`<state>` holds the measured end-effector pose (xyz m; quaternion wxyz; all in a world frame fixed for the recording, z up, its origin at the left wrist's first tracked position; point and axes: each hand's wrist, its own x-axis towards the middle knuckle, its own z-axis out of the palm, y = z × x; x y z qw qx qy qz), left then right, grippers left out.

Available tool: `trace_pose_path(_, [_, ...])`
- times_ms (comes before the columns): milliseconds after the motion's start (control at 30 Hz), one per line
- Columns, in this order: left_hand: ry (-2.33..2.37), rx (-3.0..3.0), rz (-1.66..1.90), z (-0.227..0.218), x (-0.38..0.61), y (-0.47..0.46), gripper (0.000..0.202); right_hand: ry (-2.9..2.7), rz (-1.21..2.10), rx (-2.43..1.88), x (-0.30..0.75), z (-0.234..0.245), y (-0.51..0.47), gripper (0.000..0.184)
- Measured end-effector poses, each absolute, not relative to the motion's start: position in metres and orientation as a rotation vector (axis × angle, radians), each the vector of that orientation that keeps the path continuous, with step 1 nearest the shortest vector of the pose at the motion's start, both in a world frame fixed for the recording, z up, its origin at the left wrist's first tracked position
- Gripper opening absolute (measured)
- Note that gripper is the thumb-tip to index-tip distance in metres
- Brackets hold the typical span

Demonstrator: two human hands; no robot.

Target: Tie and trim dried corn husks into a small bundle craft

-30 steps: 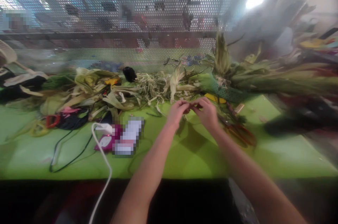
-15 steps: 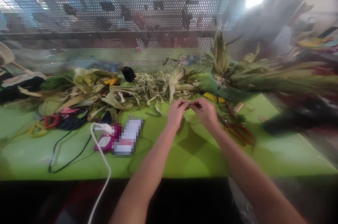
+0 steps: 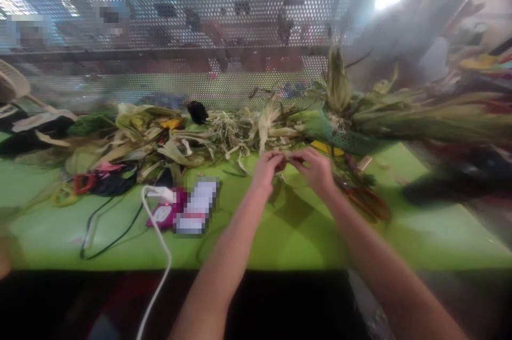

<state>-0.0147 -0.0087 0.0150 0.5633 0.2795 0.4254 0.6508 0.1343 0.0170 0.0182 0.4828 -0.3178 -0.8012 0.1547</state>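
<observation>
My left hand (image 3: pixel 269 169) and my right hand (image 3: pixel 316 170) meet fingertip to fingertip above the green table (image 3: pixel 256 244). Both pinch a small, thin piece of corn husk (image 3: pixel 286 154); most of it is hidden by the fingers and its shape is blurred. Just beyond my hands, a pale dried husk (image 3: pixel 264 125) stands out from a heap of husks (image 3: pixel 224 129). Orange-handled scissors (image 3: pixel 366 202) lie to the right of my right hand.
A phone (image 3: pixel 197 206) rests beside a magenta power bank (image 3: pixel 166 212) with a white cable (image 3: pixel 166 257). Red-handled scissors (image 3: pixel 84 183) lie at left. A green basket (image 3: pixel 356 140) holds husks at right. Perforated metal screen (image 3: pixel 248 30) stands behind.
The view has shifted slightly, so things appear a little further right. My hands stay pinched together, with the fingertips slightly further apart and more of the husk piece showing between them.
</observation>
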Motion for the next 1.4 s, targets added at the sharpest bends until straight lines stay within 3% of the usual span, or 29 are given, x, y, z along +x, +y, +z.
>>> trace_pose_path(333, [0.954, 0.635, 1.478, 0.012, -0.011, -0.009, 0.021, -1.876, 0.402, -0.846, 0.135, 0.019, 0.018, 0.004])
trace_pose_path(800, [1.034, 1.046, 1.493, 0.007, -0.011, -0.007, 0.023, -1.567, 0.869, -0.894, 0.132, 0.015, 0.020, 0.016])
trace_pose_path(900, [1.112, 1.182, 1.481, 0.010, -0.016, -0.009, 0.015, -1.696, 0.783, -0.895, 0.135, 0.015, 0.022, 0.025])
trace_pose_path(1100, [1.322, 1.421, 1.466, 0.018, -0.019, -0.014, 0.005, -1.957, 0.398, -0.912, 0.138, 0.018, 0.022, 0.008])
trace_pose_path(1267, [1.356, 1.419, 1.351, 0.013, -0.032, -0.007, 0.009, -1.936, 0.416, -0.999, 0.139, 0.012, 0.027, 0.008])
trace_pose_path(1400, [1.607, 1.534, 1.177, 0.005, -0.054, -0.003, 0.020, -1.815, 0.641, -1.097, 0.141, 0.000, 0.039, 0.012])
